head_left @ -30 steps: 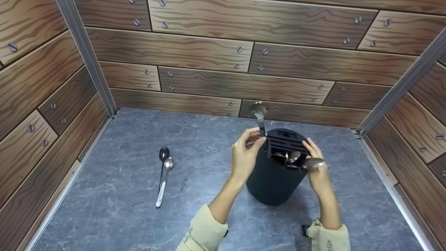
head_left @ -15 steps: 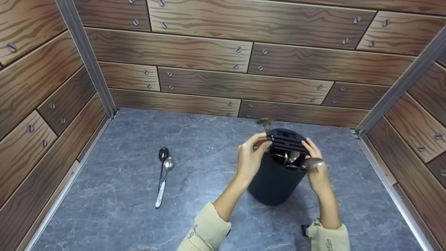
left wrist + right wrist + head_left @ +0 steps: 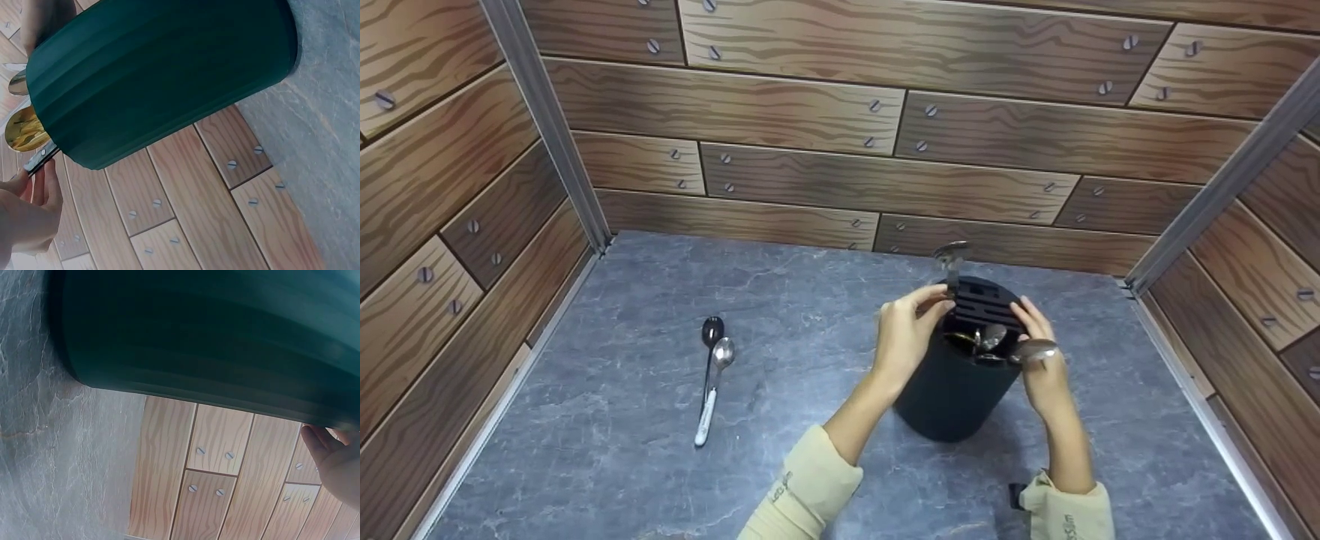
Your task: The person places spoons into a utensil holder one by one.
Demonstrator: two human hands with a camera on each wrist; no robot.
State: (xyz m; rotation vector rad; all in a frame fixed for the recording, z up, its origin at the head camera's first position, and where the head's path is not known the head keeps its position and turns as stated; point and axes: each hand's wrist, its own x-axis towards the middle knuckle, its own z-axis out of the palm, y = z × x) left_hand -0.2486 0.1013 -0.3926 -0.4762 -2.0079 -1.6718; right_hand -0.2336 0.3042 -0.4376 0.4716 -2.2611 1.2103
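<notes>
A dark green cylindrical utensil holder point(image 3: 952, 390) with a black slotted top point(image 3: 986, 304) stands on the table. My left hand point(image 3: 906, 334) pinches the dark handle of a metal ladle point(image 3: 951, 253) at the holder's left rim, its head up. The left wrist view shows the fingers point(image 3: 52, 188) round that handle beside a gold-toned spoon head point(image 3: 23, 130). My right hand point(image 3: 1044, 375) rests against the holder's right side, fingers extended along the rim. A large metal spoon head point(image 3: 1033, 350) in the holder partly covers this hand. Another spoon head point(image 3: 992, 337) shows in the front opening.
To the left, a black spoon point(image 3: 712, 332) and a silver spoon with a pale handle point(image 3: 724, 352) lie crossed on the grey marbled table point(image 3: 645, 480). Wood-patterned panels point(image 3: 810, 112) enclose the back and sides, with metal posts point(image 3: 547, 120) at the corners.
My left hand has moved right along the holder's rim, bringing the ladle over the slotted top and lower than before. The right hand and the holder have hardly moved.
</notes>
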